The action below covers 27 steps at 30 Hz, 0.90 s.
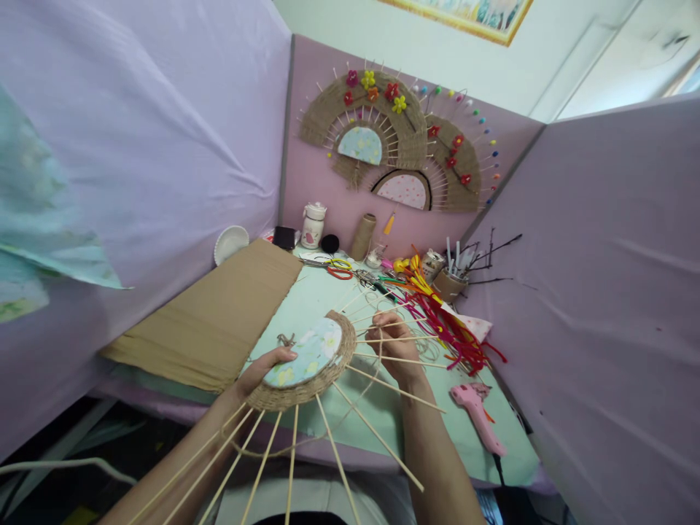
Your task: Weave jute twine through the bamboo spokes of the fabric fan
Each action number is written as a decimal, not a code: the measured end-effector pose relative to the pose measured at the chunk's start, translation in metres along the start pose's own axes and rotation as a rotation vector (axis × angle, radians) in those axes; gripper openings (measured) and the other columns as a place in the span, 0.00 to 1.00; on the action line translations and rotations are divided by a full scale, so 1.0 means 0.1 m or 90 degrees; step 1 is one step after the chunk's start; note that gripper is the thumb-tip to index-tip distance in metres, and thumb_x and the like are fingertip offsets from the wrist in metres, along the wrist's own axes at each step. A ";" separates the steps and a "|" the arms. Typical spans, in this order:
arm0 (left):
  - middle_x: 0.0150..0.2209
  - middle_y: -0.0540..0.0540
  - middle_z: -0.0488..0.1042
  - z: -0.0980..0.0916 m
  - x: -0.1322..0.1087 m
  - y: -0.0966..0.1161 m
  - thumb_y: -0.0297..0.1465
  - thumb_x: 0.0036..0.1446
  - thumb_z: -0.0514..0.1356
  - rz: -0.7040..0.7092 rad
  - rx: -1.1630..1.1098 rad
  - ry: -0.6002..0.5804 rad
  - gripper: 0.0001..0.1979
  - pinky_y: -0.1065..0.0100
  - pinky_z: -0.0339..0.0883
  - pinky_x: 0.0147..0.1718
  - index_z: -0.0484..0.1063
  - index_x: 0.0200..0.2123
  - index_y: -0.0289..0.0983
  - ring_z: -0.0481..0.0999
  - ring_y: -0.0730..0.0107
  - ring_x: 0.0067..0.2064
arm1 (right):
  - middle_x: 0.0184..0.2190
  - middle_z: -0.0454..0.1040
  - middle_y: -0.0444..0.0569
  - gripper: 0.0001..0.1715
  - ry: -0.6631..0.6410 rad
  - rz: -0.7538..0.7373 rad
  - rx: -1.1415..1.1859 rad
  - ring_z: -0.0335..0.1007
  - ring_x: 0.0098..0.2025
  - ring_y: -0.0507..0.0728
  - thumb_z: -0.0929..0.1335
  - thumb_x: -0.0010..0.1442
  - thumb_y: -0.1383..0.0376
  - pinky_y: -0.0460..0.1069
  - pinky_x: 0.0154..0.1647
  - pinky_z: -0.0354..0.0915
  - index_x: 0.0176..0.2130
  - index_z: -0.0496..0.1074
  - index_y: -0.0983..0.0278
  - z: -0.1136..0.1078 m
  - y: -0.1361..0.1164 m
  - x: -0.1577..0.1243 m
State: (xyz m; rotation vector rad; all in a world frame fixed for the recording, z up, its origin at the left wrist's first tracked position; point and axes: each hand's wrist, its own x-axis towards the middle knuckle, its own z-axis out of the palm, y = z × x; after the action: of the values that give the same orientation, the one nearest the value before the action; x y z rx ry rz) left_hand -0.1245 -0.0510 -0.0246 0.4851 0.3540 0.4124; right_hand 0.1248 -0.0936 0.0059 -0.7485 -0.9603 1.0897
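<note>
A half-round fan frame [311, 351] with a blue floral cloth centre is held up over the table edge. Thin wooden sticks [294, 445] fan out from it, and twine is woven round their inner ends as a brown band [348, 350]. My left hand [266, 367] grips the straight side, its thumb lying on the cloth. Among the sticks on the right, my right hand [391, 339] has its fingers pinched round the jute twine [381, 357]. A loose loop of that twine hangs below the sticks. The fingertips are partly hidden by sticks.
Cardboard [219, 313] lies at left. At right are a pink glue gun [478, 419] with a cord and red and yellow pipe cleaners [437, 313]. Scissors [340, 270], a twine spool [363, 237] and a white jar [313, 226] stand behind. Finished fans [405, 131] hang on the back panel.
</note>
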 end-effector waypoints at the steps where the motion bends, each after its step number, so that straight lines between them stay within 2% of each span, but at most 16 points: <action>1: 0.34 0.40 0.81 0.00 0.00 0.00 0.25 0.53 0.55 0.001 -0.004 -0.003 0.35 0.68 0.68 0.42 0.50 0.63 0.19 0.80 0.61 0.38 | 0.31 0.64 0.40 0.12 -0.001 0.000 -0.001 0.54 0.22 0.45 0.74 0.45 0.69 0.44 0.23 0.53 0.28 0.68 0.60 0.00 0.00 0.00; 12: 0.35 0.38 0.81 -0.05 0.01 -0.01 0.25 0.53 0.56 0.005 0.001 0.008 0.33 0.68 0.69 0.41 0.53 0.62 0.20 0.81 0.61 0.37 | 0.29 0.61 0.40 0.11 -0.006 0.009 -0.020 0.53 0.22 0.45 0.74 0.45 0.67 0.43 0.21 0.49 0.26 0.67 0.61 -0.02 0.03 0.01; 20: 0.35 0.39 0.81 -0.06 0.02 -0.01 0.26 0.52 0.59 0.003 0.002 -0.037 0.36 0.70 0.69 0.41 0.52 0.63 0.21 0.80 0.60 0.39 | 0.27 0.61 0.39 0.12 0.035 0.006 -0.039 0.53 0.22 0.45 0.75 0.43 0.68 0.44 0.21 0.50 0.25 0.67 0.62 -0.04 0.06 0.03; 27: 0.34 0.39 0.81 -0.07 0.01 -0.01 0.26 0.52 0.59 0.000 0.001 -0.009 0.34 0.70 0.69 0.41 0.55 0.61 0.20 0.80 0.61 0.38 | 0.25 0.60 0.39 0.11 0.044 0.005 -0.045 0.52 0.22 0.46 0.75 0.42 0.67 0.44 0.21 0.49 0.24 0.68 0.62 -0.04 0.06 0.03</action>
State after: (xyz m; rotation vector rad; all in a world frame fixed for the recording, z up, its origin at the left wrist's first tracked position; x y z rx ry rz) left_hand -0.1260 -0.0485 -0.0306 0.4886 0.3411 0.4093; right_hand 0.1266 -0.0889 0.0004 -0.8433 -0.9407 1.0348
